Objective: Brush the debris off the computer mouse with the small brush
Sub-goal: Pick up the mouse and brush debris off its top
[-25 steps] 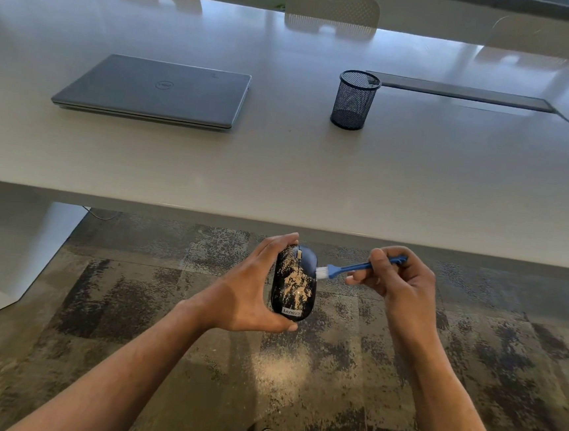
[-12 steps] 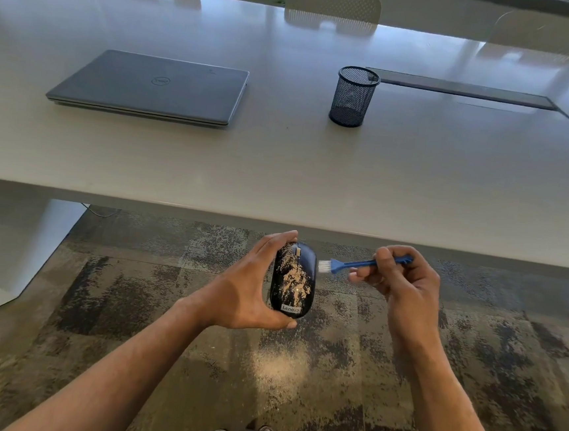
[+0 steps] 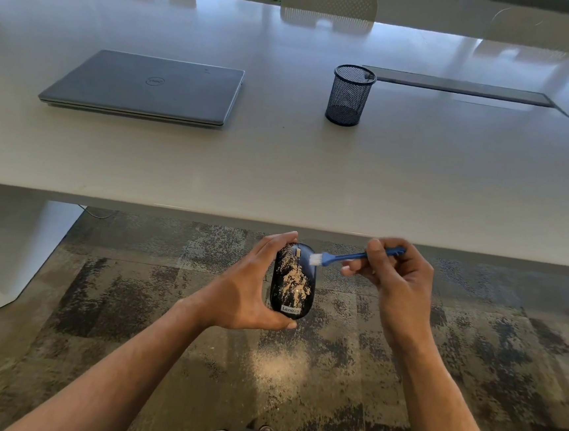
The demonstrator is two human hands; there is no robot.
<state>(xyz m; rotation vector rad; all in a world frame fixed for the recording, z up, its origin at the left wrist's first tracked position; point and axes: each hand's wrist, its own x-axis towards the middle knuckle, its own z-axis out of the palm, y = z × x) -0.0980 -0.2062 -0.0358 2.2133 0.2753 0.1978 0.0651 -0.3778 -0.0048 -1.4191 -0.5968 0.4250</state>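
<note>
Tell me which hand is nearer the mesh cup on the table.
Right. The right hand is below the mesh cup and slightly to its right, holding the brush; the left hand sits lower and further left, gripping the mouse.

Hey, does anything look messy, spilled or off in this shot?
Yes. The black computer mouse held in the left hand is coated with tan, sandy debris, and a pale patch of similar grit lies on the dark patterned carpet just below it. On the table nothing looks disturbed.
</note>
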